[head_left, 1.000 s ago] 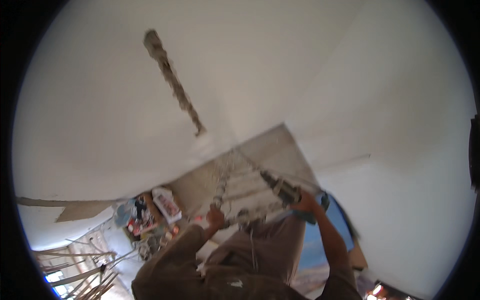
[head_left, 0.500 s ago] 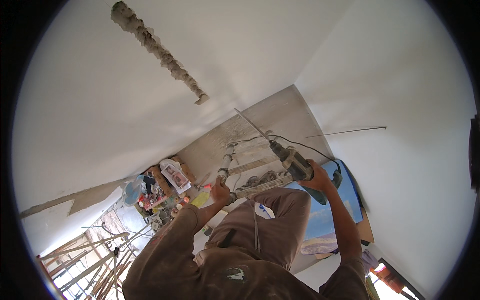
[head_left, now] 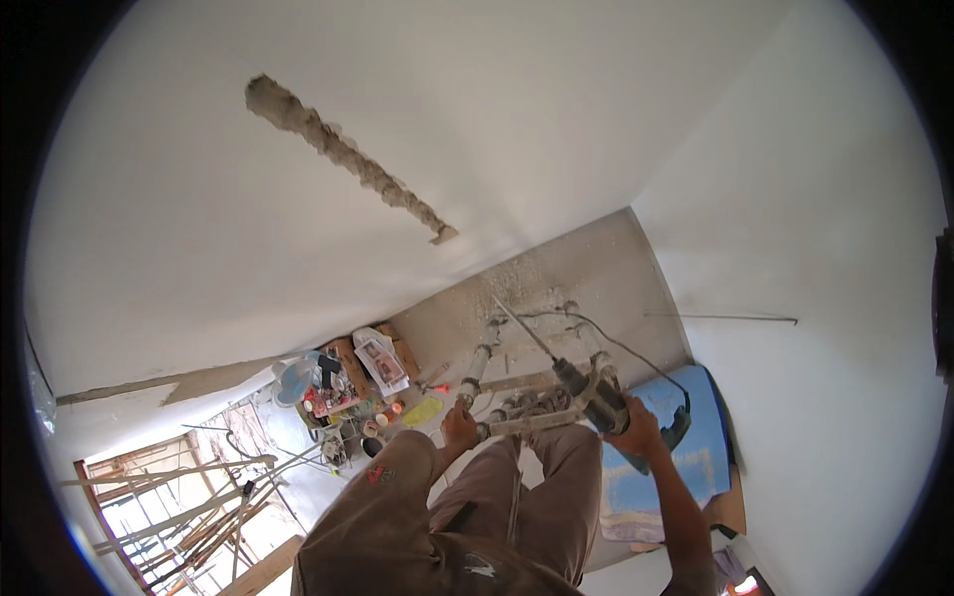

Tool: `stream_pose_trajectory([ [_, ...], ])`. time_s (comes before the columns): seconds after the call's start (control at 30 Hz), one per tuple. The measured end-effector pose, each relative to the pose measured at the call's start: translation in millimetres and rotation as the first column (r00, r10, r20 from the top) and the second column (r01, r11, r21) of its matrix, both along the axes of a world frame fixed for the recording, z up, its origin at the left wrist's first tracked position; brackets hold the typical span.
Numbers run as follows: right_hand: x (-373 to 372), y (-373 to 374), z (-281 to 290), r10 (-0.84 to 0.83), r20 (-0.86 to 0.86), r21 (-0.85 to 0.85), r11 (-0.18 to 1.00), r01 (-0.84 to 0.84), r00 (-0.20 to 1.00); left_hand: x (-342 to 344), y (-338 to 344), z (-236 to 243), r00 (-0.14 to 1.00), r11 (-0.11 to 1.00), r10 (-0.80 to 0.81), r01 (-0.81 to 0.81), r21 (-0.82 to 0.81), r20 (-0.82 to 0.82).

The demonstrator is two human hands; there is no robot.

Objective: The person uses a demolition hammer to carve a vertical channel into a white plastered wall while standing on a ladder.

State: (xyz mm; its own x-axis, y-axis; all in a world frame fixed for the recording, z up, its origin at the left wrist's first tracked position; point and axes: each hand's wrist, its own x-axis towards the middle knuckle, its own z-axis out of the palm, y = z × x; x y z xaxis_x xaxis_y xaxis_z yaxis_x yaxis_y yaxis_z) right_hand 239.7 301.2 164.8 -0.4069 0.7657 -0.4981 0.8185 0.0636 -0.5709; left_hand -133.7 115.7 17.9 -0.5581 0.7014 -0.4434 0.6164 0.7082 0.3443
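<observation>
My right hand (head_left: 641, 429) is closed round a rotary hammer drill (head_left: 598, 397), dark with a lighter body. Its long chisel bit (head_left: 525, 326) points up and left toward the wall, with the tip apart from it as far as I can tell. The fingers of my left hand (head_left: 459, 427) are wrapped round the upper end of a ladder's side rail (head_left: 478, 368), left of my legs. A ladder rung (head_left: 542, 422) crosses in front of my thighs. Above and left, a rough chiselled groove (head_left: 348, 157) runs slantwise down the white wall.
A dark power cord (head_left: 636, 350) loops from the drill past the ladder. Boxes, papers (head_left: 381, 360), a light-blue fan (head_left: 294, 381) and several tools lie at the wall's foot. A blue board (head_left: 668, 432) is at right. Poles (head_left: 199, 526) stand by the lower-left opening. A thin rod (head_left: 730, 318) shows at right.
The view has shifted, so the groove sits lower and farther right. My right hand and the drill have come down a little. My bent leg has straightened beside the other; both grips stay the same.
</observation>
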Motion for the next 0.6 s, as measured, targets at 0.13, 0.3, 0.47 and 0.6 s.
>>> stream_pose_trajectory([
  [0.13, 1.6, -7.7, 8.3, -0.053, 0.037, 0.008, 0.999, 0.053, 0.998, -9.3, 8.3, -10.7, 0.989, 0.978, -0.087, 0.107, -0.177, 0.119],
  [0.3, -13.0, 2.8, 0.3, -0.01, -0.14, 0.08, 0.997, 0.021, 0.99, -92.2, 75.8, 34.6, 1.0, 0.977, -0.007, 0.009, 0.215, -0.011],
  [0.47, 6.5, -8.3, 3.6, -0.093, -0.021, 0.003, 0.996, 0.093, 0.995, -190.3, 292.8, 332.4, 0.802, 0.621, 0.053, 0.44, 0.648, -0.595],
  [0.6, -5.6, -6.0, -1.9, -0.018, -0.033, 0.042, 0.999, 0.019, 0.999, -236.8, 325.1, 518.8, 0.52, 0.622, 0.164, 0.606, 0.497, -0.839],
])
